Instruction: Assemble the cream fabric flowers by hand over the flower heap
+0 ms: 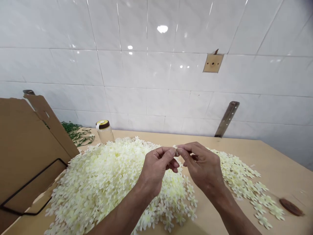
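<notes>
My left hand (158,164) and my right hand (201,163) meet at the fingertips in the middle of the view. Each pinches thumb against forefinger on something small and pale, mostly hidden by the fingertips; I cannot make out what it is. Beneath and left of my left hand spreads a large heap of pale yellow-green artificial flowers (105,176). A smaller, flatter spread of similar flowers (238,171) lies to the right of my right hand.
A cardboard box (29,140) with a black wire frame (31,184) before it stands left. Behind the heap are a lidded clear jar (105,132) and green stems (80,133). A metal bracket (227,119) is at the tiled wall; a brown oval object (291,207) lies right.
</notes>
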The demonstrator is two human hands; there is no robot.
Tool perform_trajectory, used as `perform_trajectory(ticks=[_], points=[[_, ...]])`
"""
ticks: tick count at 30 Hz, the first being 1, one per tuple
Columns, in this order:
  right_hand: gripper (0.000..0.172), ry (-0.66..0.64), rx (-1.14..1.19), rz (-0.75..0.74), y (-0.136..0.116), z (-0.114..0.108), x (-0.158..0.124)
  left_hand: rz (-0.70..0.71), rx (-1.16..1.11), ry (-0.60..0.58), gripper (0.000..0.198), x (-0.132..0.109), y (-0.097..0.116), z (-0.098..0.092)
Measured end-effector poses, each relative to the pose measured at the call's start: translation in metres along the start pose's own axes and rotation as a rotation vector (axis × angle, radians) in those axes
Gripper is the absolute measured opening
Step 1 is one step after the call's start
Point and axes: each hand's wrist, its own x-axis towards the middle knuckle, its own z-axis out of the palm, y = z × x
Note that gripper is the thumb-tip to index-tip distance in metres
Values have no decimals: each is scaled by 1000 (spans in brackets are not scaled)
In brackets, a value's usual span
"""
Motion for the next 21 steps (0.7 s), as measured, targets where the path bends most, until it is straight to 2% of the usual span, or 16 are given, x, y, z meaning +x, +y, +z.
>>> perform_trajectory(ticks=[7,11,21], points=[[21,-77,127,189,-1,-2,5,-56,-112,-50,26,8,-3,-8],[21,-92,119,239,-3,-4,7,-83,-137,-74,28,10,-4,-9],[37,-129,165,362,0,-1,5,-91,-124,-57,27,9,-7,-6]])
